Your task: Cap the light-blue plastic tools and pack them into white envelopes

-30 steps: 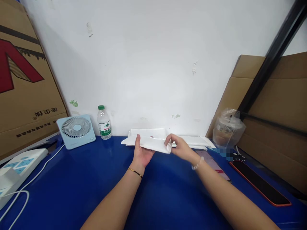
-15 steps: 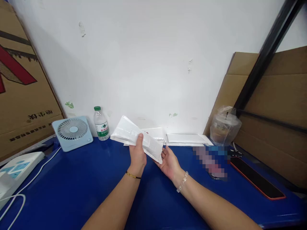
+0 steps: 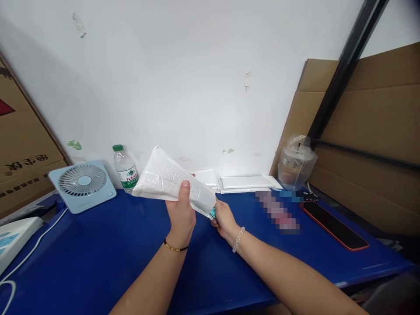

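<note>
Head cam: L hand point(image 3: 180, 215) grips white pkt point(image 3: 169, 177), edge nr btl point(image 3: 124, 167).

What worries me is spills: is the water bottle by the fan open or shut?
Shut: the green cap sits on the neck of the water bottle.

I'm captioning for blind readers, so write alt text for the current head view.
A person's left hand grips a tilted white padded envelope above a blue table; the right hand is at its lower end, where something teal shows. A fan and bottle stand at left, flat white packages by the wall, a bagged drink and phone at right.
</note>
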`<state>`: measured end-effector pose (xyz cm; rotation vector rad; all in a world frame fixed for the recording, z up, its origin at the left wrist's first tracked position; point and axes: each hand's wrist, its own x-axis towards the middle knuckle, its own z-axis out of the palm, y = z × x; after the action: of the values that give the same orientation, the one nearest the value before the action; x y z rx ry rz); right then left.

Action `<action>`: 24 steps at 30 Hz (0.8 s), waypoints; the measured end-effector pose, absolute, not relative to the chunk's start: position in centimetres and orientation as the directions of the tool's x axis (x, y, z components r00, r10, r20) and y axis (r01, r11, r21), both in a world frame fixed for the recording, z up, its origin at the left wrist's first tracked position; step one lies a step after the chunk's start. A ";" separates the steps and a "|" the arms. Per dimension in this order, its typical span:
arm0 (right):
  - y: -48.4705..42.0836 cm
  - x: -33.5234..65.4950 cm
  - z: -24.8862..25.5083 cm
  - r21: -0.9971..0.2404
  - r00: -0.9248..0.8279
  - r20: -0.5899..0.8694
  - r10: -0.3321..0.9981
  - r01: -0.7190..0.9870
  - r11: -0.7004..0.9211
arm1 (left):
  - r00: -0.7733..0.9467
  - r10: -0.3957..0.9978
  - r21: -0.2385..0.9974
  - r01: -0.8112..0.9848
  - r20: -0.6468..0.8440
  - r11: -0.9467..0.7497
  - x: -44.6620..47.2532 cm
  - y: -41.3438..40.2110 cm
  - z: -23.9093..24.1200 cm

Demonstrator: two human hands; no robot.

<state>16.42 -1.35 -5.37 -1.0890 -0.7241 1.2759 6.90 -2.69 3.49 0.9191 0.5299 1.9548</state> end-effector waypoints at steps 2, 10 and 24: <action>-1.1 16.9 -5.4 -0.957 0.228 -0.086 0.970 -0.291 -0.016 | -0.359 0.845 0.645 -0.547 0.396 -0.534 6.7 -2.8 3.9; 0.4 24.4 -6.0 -0.891 0.395 0.219 0.892 0.454 0.017 | -0.531 0.799 0.571 -0.576 0.284 -0.585 2.2 -0.5 5.3; -2.2 24.1 -5.4 -0.254 0.098 0.314 0.945 0.967 -0.016 | -0.497 0.784 0.816 -0.229 0.371 -0.532 -3.8 2.7 4.7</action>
<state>24.14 -2.19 -5.39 -1.9860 -1.8715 -0.0768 -3.83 2.70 4.72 1.0089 0.9487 2.0644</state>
